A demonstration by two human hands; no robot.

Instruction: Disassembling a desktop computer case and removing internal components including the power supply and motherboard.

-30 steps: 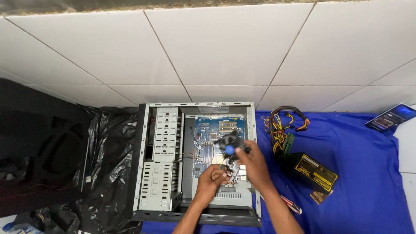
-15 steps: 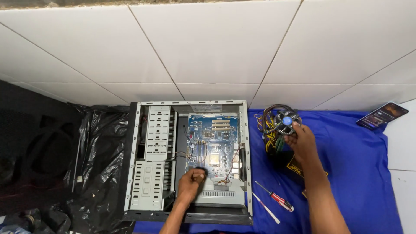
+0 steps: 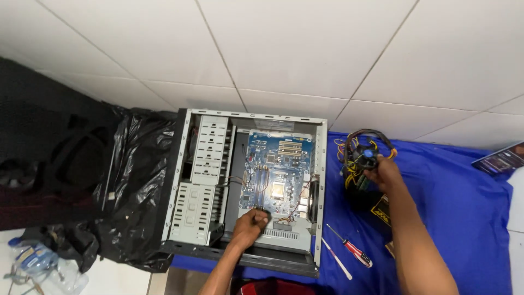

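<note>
left hand (image 3: 252, 223): fisted on motherboard (image 3: 275, 172) edge, steadying case (image 3: 185, 180).
right hand (image 3: 382, 172): gripping cooler fan (image 3: 364, 154); best set clear of cables (image 3: 349, 175).

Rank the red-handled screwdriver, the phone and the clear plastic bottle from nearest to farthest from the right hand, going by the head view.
From the right hand, which rests on the cooler fan on the blue cloth:
1. Red-handled screwdriver: just below the hand, on the cloth.
2. Phone: far right, at the cloth's edge.
3. Clear plastic bottle: bottom-left corner, beyond the computer case.
</note>
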